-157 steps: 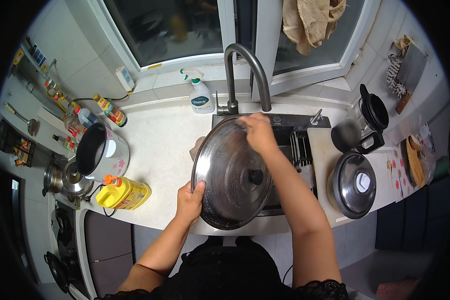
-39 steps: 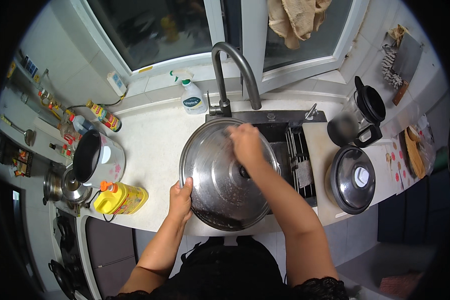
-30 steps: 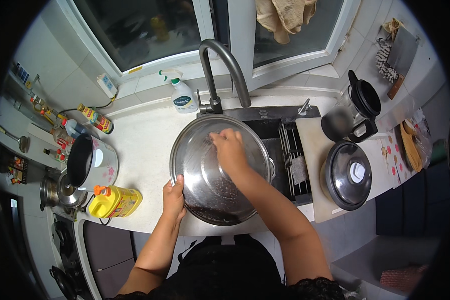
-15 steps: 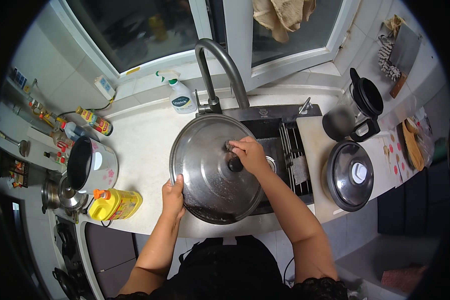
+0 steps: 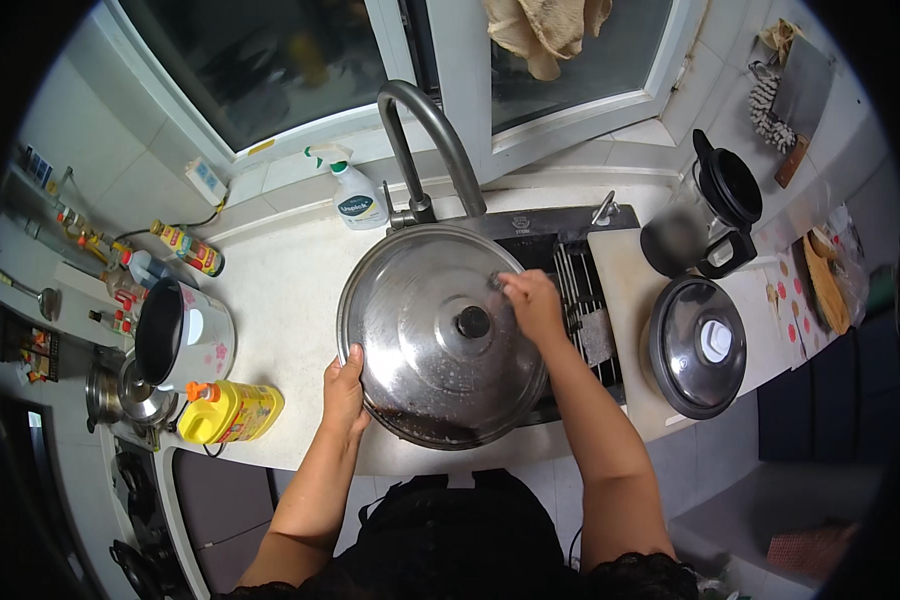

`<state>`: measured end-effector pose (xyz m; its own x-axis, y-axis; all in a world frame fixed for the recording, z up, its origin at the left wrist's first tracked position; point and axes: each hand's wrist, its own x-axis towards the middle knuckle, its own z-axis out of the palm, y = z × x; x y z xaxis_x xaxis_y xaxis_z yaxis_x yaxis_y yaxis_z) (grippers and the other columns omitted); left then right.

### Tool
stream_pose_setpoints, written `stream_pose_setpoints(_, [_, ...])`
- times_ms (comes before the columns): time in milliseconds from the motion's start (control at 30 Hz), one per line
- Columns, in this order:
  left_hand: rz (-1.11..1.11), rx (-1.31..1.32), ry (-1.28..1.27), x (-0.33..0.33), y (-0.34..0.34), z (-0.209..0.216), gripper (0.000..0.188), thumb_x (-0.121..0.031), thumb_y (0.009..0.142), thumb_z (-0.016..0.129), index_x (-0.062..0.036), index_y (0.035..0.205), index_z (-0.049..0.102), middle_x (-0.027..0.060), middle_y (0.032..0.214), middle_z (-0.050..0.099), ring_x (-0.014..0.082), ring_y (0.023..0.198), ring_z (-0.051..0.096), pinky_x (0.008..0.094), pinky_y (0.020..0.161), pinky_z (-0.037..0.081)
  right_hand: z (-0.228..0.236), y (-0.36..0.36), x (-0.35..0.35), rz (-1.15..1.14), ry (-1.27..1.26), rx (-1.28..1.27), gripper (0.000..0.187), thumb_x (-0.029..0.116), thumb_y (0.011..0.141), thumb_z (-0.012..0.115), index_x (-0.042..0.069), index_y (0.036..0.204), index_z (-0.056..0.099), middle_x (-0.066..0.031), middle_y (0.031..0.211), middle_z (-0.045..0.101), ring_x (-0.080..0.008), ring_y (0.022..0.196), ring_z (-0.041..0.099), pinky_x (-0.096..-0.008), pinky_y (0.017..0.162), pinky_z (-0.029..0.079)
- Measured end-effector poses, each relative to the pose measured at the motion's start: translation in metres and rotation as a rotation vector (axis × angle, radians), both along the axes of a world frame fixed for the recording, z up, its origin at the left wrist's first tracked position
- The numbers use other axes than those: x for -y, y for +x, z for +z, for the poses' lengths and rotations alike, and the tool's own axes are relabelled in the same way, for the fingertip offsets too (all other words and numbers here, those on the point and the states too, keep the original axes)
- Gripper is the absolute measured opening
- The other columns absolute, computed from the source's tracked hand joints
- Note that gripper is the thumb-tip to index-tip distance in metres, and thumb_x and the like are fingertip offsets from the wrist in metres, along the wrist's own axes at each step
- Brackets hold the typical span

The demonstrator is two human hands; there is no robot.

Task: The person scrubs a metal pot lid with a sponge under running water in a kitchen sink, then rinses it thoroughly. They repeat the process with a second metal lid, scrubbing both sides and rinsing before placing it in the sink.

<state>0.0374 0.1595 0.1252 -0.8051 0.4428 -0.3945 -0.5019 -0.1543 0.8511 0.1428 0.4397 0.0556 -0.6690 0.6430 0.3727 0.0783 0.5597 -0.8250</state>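
A large round metal pot lid (image 5: 420, 300) with a black knob (image 5: 473, 322) lies tilted over the sink's left part and the counter edge. Whitish specks, like suds, dot its lower half. My left hand (image 5: 345, 395) grips the lid's left rim, thumb on top and the other fingers hidden beneath. At the lid's upper right, the fingers of my right hand (image 5: 535, 305) are closed on a small grey scouring pad (image 5: 496, 281), which they press to the metal.
A dark faucet (image 5: 435, 150) arches behind the lid, beside a spray bottle (image 5: 358, 195). To the left stand a yellow jug (image 5: 245, 410) and a white pot (image 5: 208, 335). On the right are a sink rack (image 5: 595, 335), a cutting board (image 5: 625, 265), a lidded pot (image 5: 700, 375) and a blender jug (image 5: 725, 215).
My right hand has slid the scouring pad rightward from beside the knob toward the lid's upper right. The lid has shifted and tilted slightly; my left hand keeps its hold on the rim.
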Motion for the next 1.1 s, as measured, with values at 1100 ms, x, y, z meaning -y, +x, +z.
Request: stream_pose_setpoints(1100, [0.241, 0.359, -0.102, -0.028, 0.014, -0.036, 0.065, -0.047, 0.096, 0.042, 0.0103, 0.127, 0.04, 0.0208, 0.122, 0.053, 0.0315, 0.105, 0.057, 0.0461, 0.089, 0.05, 0.022, 0.043, 0.138, 0.086, 0.35, 0.124, 0.025, 0.025, 0.084, 0.064, 0.0, 0.083, 0.062, -0.0177, 0.091, 0.057, -0.0323, 0.083, 0.054, -0.0406, 0.073, 0.045])
